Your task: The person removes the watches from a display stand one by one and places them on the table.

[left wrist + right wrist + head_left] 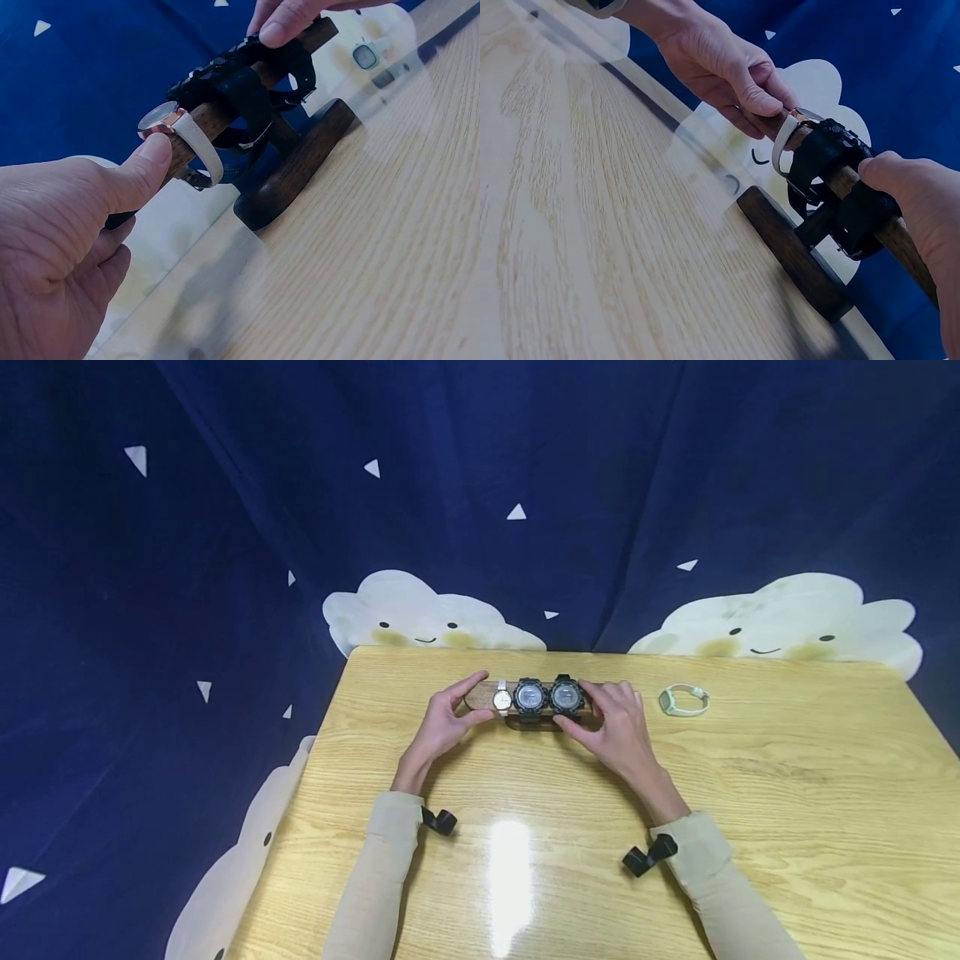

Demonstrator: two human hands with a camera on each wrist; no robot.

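A dark wooden watch stand [300,169] has a crossbar raised over its base, with three watches round the bar. A small watch with a white strap and rose-gold case [502,700] sits at the left. Beside it are a black digital watch [530,697] in the middle and another black digital watch [566,697] to its right. My left hand [442,722] grips the bar's left end, thumb near the white-strap watch. My right hand [618,727] pinches the right black watch between thumb and fingers; its fingertips are partly hidden in the right wrist view.
A pale green watch [684,700] lies on the wooden table [750,827], right of the stand. Behind the table hangs a dark blue curtain [450,485] with white triangles and clouds. A small black camera is strapped to each wrist.
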